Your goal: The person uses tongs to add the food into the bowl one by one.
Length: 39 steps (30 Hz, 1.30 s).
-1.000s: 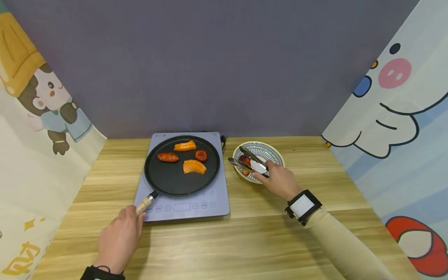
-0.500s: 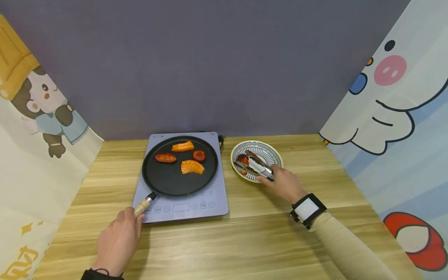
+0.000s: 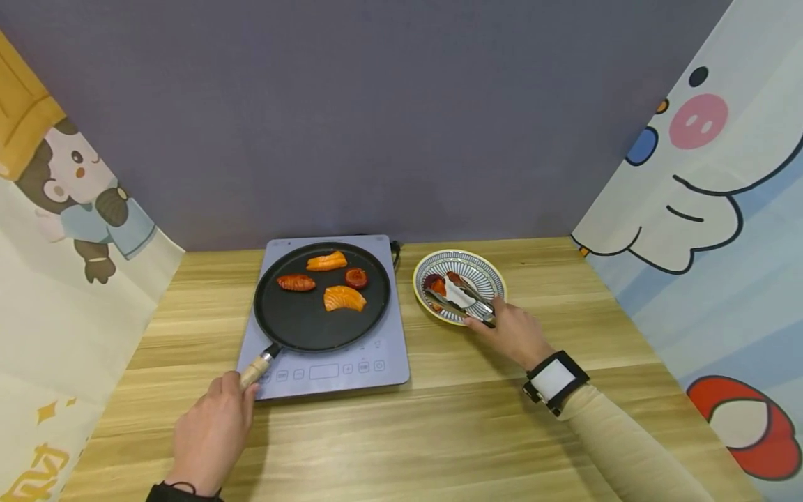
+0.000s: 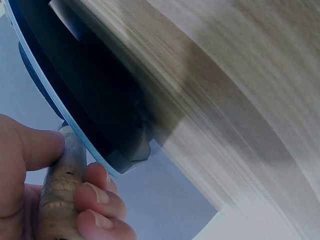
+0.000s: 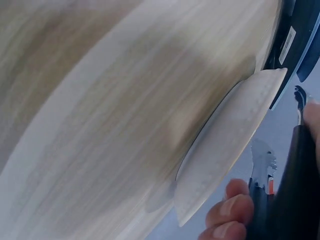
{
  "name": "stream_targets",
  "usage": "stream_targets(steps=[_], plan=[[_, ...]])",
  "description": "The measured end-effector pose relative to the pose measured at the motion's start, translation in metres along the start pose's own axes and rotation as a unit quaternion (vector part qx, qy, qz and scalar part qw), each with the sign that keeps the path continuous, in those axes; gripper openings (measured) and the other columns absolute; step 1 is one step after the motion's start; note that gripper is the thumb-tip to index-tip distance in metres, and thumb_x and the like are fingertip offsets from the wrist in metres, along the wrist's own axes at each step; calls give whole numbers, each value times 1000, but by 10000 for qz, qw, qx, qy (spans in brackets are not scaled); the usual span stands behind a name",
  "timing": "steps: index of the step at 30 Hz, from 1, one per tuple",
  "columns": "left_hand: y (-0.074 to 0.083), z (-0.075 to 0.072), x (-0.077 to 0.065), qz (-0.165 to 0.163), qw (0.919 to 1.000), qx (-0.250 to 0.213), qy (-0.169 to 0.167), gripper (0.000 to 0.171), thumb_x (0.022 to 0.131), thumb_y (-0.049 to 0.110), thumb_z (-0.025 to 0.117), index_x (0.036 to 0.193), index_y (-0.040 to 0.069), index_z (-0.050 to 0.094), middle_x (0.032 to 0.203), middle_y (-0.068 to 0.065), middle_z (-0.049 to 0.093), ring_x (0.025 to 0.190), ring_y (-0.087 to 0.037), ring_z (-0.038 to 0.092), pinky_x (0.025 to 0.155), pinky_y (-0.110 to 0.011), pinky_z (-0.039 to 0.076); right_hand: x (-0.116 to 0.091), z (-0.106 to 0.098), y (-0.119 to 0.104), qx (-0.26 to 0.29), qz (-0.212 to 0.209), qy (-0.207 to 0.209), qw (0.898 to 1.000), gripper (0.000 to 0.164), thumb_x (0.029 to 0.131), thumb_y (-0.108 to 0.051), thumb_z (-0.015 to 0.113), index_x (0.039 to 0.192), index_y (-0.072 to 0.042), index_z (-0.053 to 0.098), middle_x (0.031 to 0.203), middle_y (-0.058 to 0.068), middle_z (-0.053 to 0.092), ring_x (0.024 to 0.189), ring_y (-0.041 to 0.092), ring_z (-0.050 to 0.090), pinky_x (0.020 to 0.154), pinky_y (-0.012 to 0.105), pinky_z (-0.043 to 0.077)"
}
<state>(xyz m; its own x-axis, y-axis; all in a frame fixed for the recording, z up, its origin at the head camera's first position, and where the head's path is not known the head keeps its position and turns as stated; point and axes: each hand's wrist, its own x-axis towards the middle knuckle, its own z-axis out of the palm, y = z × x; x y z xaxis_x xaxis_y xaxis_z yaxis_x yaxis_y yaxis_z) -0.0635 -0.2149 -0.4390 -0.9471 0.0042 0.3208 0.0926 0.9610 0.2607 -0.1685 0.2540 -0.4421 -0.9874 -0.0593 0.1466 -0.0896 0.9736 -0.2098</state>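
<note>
My left hand [image 3: 213, 429] grips the wooden handle [image 3: 254, 371] of a flat black frying pan [image 3: 307, 331]; the left wrist view shows thumb and fingers curled round it. In the pan lie two orange salmon pieces [image 3: 344, 298], a scored reddish sausage [image 3: 296, 282] and a round red slice [image 3: 356, 277]. My right hand [image 3: 514, 336] holds metal tongs [image 3: 447, 302] by their dark handles [image 5: 295, 185]. The tong arms are spread over a patterned bowl [image 3: 500, 279], around reddish food [image 3: 438, 286] at its left side. Whether the tips touch the food I cannot tell.
The pan rests on a pale induction cooktop [image 3: 389, 376] with touch buttons along its front. A black cord [image 3: 395, 252] leaves its back right corner. The wooden table [image 3: 401, 446] ends at a grey back panel [image 3: 401, 125], with cartoon-printed sheets on both sides.
The tongs and right hand have shifted slightly right and lower, and the tong tips now sit inside the bowl at the food. The left hand and pan stay put; the head view shifted slightly.
</note>
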Motion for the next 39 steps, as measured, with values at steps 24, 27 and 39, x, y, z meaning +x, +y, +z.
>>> stream_targets(steps=[24,27,39], plan=[[-2,1,0,-40,10000,-13,-27,29,90,22,65,87,-2,50,63,-7,41,42,-19,37,35,-33,23,-8,0,-4,-552,-237,-4,9982,61,84,-62,60,100,-3,57,60,6,49,48,23,50,39,39,36],[-2,3,-1,-37,10000,-42,-2,29,90,21,65,86,-2,49,62,-7,41,42,-19,37,35,-34,23,-8,-2,-2,-507,-255,-106,9983,56,85,-59,61,97,-5,57,61,6,50,49,23,50,41,39,36],[-4,4,0,48,9999,-54,148,29,89,21,65,85,-2,48,62,-7,40,41,-19,36,35,-33,22,-8,-10,11,-477,-370,-71,9981,45,85,-51,66,95,-8,61,60,5,50,48,23,50,40,41,35]])
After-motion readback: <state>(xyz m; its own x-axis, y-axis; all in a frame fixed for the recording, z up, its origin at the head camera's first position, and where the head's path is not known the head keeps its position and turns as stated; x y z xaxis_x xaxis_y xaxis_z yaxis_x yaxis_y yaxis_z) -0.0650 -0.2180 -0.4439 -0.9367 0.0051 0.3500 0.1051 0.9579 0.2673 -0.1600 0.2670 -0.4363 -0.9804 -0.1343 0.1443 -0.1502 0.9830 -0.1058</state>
